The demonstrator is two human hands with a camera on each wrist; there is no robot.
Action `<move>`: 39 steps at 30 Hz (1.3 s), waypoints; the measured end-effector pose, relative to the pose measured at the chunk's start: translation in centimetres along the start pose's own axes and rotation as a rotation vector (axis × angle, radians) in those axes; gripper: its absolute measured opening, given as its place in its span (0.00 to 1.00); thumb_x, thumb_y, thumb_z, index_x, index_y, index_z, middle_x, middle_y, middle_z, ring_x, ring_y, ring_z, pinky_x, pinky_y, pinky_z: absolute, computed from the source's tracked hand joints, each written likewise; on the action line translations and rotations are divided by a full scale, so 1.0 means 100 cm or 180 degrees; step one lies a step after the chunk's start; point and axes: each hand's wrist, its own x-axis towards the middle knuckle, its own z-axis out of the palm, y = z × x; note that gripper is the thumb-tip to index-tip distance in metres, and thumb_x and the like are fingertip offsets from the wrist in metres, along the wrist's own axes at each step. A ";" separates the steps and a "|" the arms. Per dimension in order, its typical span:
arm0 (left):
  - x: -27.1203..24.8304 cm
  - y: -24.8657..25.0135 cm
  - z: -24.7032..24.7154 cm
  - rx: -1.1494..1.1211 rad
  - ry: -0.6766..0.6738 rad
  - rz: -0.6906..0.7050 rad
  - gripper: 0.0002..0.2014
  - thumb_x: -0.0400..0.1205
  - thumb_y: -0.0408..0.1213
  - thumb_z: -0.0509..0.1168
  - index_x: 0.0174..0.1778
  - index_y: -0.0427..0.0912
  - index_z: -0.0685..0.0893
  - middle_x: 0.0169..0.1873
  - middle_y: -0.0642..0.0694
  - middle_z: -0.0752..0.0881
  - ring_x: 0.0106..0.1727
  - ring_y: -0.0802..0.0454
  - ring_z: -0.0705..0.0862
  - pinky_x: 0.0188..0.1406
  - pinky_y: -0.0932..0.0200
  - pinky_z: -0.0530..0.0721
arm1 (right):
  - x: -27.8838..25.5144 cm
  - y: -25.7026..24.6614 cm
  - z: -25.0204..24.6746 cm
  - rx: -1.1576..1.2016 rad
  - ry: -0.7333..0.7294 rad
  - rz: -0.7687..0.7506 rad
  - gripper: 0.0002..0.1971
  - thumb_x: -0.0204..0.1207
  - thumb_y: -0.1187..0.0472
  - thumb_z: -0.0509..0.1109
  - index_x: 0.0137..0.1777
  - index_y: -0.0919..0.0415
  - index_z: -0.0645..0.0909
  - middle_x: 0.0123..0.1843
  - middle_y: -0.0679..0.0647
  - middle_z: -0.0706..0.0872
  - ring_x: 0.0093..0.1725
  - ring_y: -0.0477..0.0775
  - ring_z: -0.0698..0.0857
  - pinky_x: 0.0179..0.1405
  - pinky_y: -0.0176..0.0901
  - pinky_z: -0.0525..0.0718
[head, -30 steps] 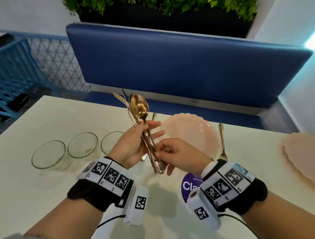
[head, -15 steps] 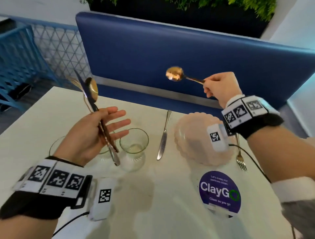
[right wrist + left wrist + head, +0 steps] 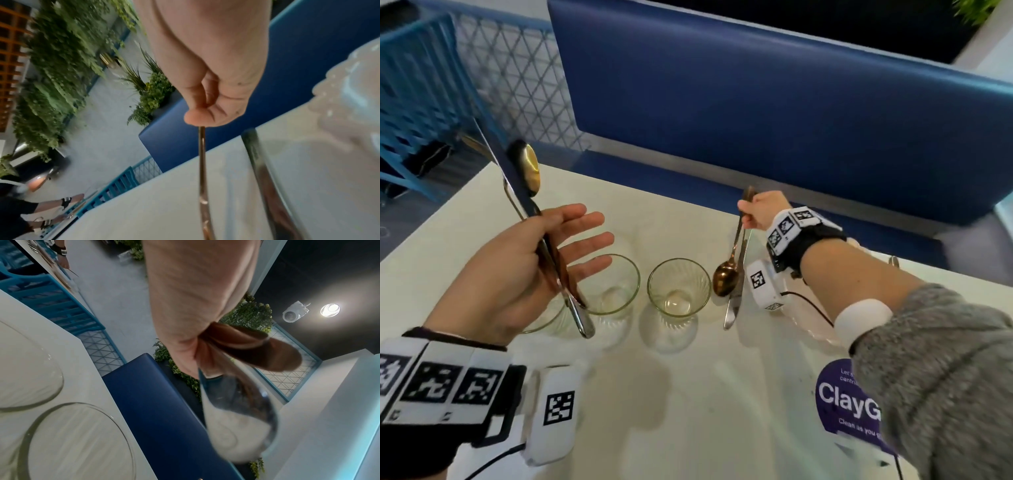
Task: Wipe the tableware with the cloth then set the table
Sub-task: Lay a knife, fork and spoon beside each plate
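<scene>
My left hand (image 3: 527,263) is raised over the table's left side, thumb pinning a bundle of cutlery (image 3: 544,240) across the palm, fingers stretched out. The bundle holds a knife, a gold spoon and a fork, heads pointing up. In the left wrist view their handle ends (image 3: 246,347) stick out under the palm. My right hand (image 3: 753,212) pinches the handle tip of a copper spoon (image 3: 726,279), bowl hanging down by the table. It hangs right beside a silver knife (image 3: 732,308) lying left of the pink scalloped plate (image 3: 815,332). The spoon's shaft (image 3: 202,162) and the knife (image 3: 265,178) show in the right wrist view.
Two empty glass bowls (image 3: 676,286) (image 3: 613,284) stand mid-table, a third partly hidden behind my left hand. A fork tip (image 3: 893,262) lies right of the plate. A purple round sticker (image 3: 842,404) is near the front. A blue bench (image 3: 756,102) runs behind the table.
My right hand has brought the copper spoon down from the air to the knife's side, left of the plate. The left hand still holds the other cutlery.
</scene>
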 end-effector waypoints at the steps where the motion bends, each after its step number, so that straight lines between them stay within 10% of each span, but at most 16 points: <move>1: 0.001 -0.001 -0.002 0.0007 -0.0002 -0.0009 0.14 0.87 0.36 0.50 0.48 0.41 0.81 0.39 0.49 0.93 0.42 0.49 0.92 0.29 0.56 0.89 | 0.004 0.003 0.007 -0.0056 -0.0038 0.0111 0.09 0.79 0.63 0.68 0.38 0.64 0.75 0.29 0.55 0.80 0.19 0.46 0.80 0.35 0.36 0.85; 3: 0.002 -0.002 -0.006 0.0024 0.0004 -0.0030 0.14 0.87 0.36 0.50 0.48 0.41 0.82 0.39 0.49 0.93 0.41 0.50 0.92 0.29 0.57 0.89 | 0.011 0.008 0.016 -0.0065 -0.0105 0.0316 0.08 0.79 0.64 0.67 0.39 0.64 0.74 0.30 0.56 0.81 0.17 0.44 0.81 0.29 0.31 0.85; 6: 0.004 -0.005 -0.011 0.0038 0.0005 -0.0068 0.14 0.87 0.36 0.49 0.49 0.41 0.82 0.41 0.48 0.93 0.42 0.49 0.92 0.30 0.56 0.89 | 0.016 0.012 0.024 -0.0445 -0.0182 0.0364 0.07 0.76 0.61 0.71 0.44 0.67 0.81 0.35 0.58 0.87 0.35 0.51 0.87 0.49 0.43 0.87; 12: 0.005 -0.010 -0.011 0.0049 -0.0022 -0.0119 0.14 0.87 0.36 0.50 0.49 0.41 0.82 0.41 0.47 0.93 0.42 0.48 0.92 0.30 0.55 0.89 | 0.008 0.014 0.031 -0.1943 0.0047 0.0070 0.18 0.74 0.53 0.72 0.27 0.59 0.72 0.23 0.48 0.77 0.22 0.43 0.73 0.20 0.34 0.64; 23: 0.002 -0.014 -0.012 -0.0020 -0.0079 -0.0142 0.15 0.87 0.35 0.49 0.50 0.40 0.82 0.40 0.46 0.92 0.39 0.49 0.92 0.30 0.55 0.90 | 0.000 0.014 0.035 -0.2697 -0.0043 -0.0031 0.17 0.72 0.51 0.74 0.36 0.62 0.72 0.28 0.50 0.71 0.26 0.45 0.70 0.22 0.33 0.62; 32: -0.006 -0.020 -0.009 -0.0100 -0.0162 -0.0221 0.15 0.87 0.34 0.49 0.50 0.39 0.82 0.39 0.45 0.92 0.38 0.49 0.92 0.29 0.55 0.90 | -0.014 0.007 0.030 -0.1849 0.0224 -0.0081 0.16 0.74 0.59 0.71 0.30 0.61 0.68 0.34 0.56 0.82 0.30 0.51 0.79 0.27 0.35 0.73; 39: -0.026 -0.030 0.021 -0.0417 -0.0527 -0.0614 0.17 0.87 0.36 0.48 0.52 0.40 0.84 0.43 0.43 0.92 0.41 0.44 0.92 0.31 0.48 0.90 | -0.097 -0.024 -0.008 -0.1273 0.0357 -0.1296 0.05 0.79 0.62 0.65 0.45 0.62 0.81 0.38 0.59 0.86 0.29 0.50 0.81 0.33 0.38 0.81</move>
